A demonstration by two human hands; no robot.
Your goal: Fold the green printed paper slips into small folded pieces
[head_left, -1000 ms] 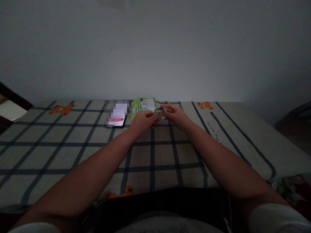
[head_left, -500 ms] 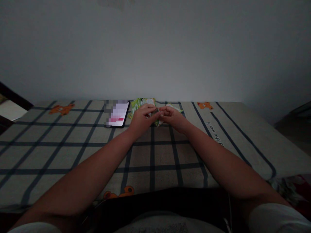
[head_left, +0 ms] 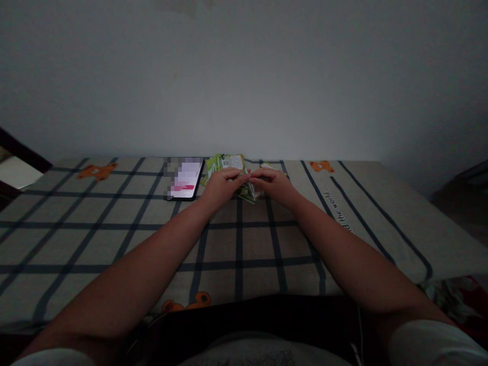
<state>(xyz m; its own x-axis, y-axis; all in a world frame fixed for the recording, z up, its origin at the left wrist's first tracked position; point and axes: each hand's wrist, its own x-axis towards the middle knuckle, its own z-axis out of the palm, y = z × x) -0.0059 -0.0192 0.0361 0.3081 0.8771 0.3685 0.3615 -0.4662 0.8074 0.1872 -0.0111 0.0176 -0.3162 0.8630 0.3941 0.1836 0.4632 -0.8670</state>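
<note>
My left hand (head_left: 225, 184) and my right hand (head_left: 272, 184) meet over the table, their fingertips pinched close together. Between them is a small green-and-white printed packet (head_left: 247, 193), its lower end sticking out below the fingers. The upper part of the packet is hidden by my fingers. Just behind my left hand lie more green printed packets (head_left: 229, 160), overlapping each other. Another small packet (head_left: 269, 165) shows partly behind my right hand.
A phone (head_left: 186, 178) with a lit screen lies left of the packets. The checked tablecloth (head_left: 145, 244) carries orange bear prints. A plain wall (head_left: 244, 91) rises at the table's far edge. Part of a dark frame (head_left: 23, 147) shows at the left.
My fingers have shifted on the packet and come together along its top. More of its lower end now shows, a little lower than before. The phone has stayed in place.
</note>
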